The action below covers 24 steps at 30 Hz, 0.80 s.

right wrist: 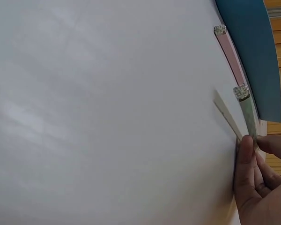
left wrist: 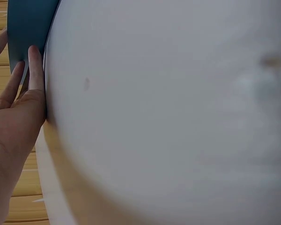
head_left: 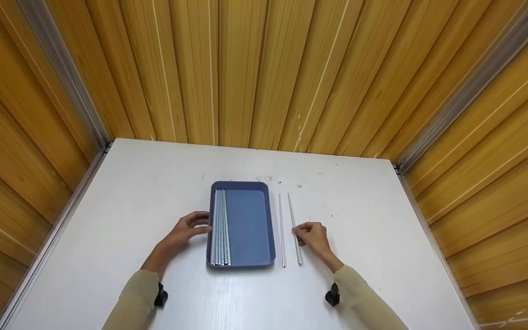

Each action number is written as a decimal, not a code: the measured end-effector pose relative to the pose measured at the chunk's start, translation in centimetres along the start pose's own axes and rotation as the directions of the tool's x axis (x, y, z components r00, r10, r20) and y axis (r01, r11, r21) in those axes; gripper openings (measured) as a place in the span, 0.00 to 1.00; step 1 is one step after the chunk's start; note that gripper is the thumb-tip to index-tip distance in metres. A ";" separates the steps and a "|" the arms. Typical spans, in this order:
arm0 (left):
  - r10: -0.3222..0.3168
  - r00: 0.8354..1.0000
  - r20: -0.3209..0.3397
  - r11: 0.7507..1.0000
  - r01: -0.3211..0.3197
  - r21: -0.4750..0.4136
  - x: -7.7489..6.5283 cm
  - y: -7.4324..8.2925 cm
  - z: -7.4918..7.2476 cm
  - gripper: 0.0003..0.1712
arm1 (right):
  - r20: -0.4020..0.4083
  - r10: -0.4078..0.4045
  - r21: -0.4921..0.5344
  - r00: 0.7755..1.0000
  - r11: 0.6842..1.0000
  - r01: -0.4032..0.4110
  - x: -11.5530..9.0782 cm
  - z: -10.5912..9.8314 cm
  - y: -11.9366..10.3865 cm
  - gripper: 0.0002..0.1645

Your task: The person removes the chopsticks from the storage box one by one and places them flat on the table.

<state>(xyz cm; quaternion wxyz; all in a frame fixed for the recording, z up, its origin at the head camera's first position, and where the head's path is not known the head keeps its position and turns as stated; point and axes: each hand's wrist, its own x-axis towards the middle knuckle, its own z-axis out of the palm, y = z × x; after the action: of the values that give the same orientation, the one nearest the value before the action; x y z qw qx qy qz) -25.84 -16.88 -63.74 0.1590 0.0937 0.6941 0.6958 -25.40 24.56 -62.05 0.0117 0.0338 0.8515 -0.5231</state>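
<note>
My right hand (head_left: 312, 236) pinches a pale green chopstick (right wrist: 248, 112) between thumb and fingers, near its middle, just to the right of a blue tray (head_left: 250, 262). Between that chopstick and the tray lies a pink chopstick (head_left: 282, 238) on the table. Inside the tray, several chopsticks (head_left: 221, 224) lie side by side along the left wall. The fingertips of my left hand (head_left: 184, 233) touch the tray's outer left side. In the left wrist view, the fingers (left wrist: 36, 70) rest spread and fairly straight against the tray wall.
Everything stands on a white table (head_left: 154, 183). Yellow wood-patterned panels (head_left: 236, 68) rise behind it and at both sides, with grey metal posts (head_left: 62, 68) at the corners. Small dark specks (head_left: 299, 185) dot the table beyond the tray.
</note>
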 end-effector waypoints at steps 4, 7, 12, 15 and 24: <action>-0.003 1.000 -0.008 1.000 0.003 -0.007 0.0 0.0 0.0 0.38 | -0.006 -0.023 -0.004 1.000 1.000 0.023 -0.1 0.1 0.1 0.07; -0.011 1.000 -0.017 1.000 0.011 0.000 0.0 -0.1 0.0 0.37 | -0.019 -0.042 -0.018 0.999 0.999 0.041 -0.2 0.2 0.2 0.07; -0.021 1.000 -0.021 1.000 0.021 0.001 0.1 -0.1 0.0 0.37 | -0.025 -0.061 -0.035 0.998 0.998 0.061 -0.4 0.4 0.4 0.06; -0.031 0.999 -0.019 1.000 0.031 -0.001 0.0 0.0 0.0 0.38 | -0.029 -0.070 -0.039 0.997 0.997 0.068 -0.4 0.3 0.4 0.06; -0.018 1.000 -0.018 1.000 0.018 0.025 -0.1 0.1 0.0 0.37 | -0.015 -0.067 -0.011 0.998 0.998 0.067 0.1 -0.3 -1.4 0.05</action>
<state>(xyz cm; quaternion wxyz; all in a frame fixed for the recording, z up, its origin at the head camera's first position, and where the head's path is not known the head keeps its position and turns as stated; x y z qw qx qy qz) -25.79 -16.91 -63.60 0.1577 0.0832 0.7051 0.6863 -25.62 24.25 -60.69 -0.0121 0.0092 0.8548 -0.5187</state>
